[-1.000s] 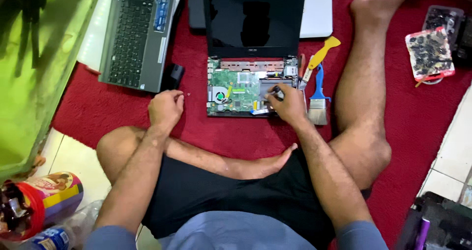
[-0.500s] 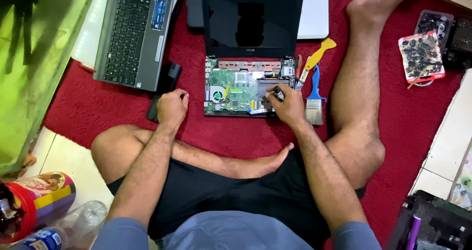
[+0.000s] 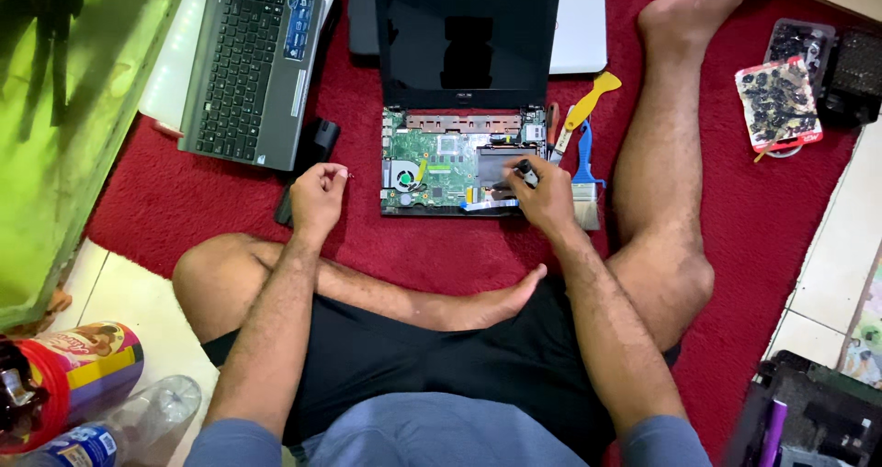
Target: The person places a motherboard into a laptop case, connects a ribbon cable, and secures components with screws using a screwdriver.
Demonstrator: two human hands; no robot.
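An opened laptop (image 3: 459,168) is laid flat on the red rug (image 3: 184,201) directly between the person's legs, its dark screen (image 3: 467,43) tipped back so that the bared green circuit board (image 3: 432,164) faces up and sits within easy reach of both arms. The right hand (image 3: 544,201) is rested over the lower right corner of the board, and a small dark tool (image 3: 525,171) is pinched in its grip, the tip angled down toward the board; what the tip meets cannot be told. The left hand (image 3: 317,196) is held over the rug just left of the laptop, fingers curled nearly closed with a tiny part seemingly nipped at the fingertips, though it is too small to be made out.

A yellow pry tool (image 3: 593,98) and a blue-handled brush (image 3: 583,168) are kept just right of the laptop, beside the working hand. A detached keyboard panel (image 3: 241,72) is set aside at upper left, well apart from the board. A red tray of small dark parts (image 3: 777,104) is placed beyond the right leg.
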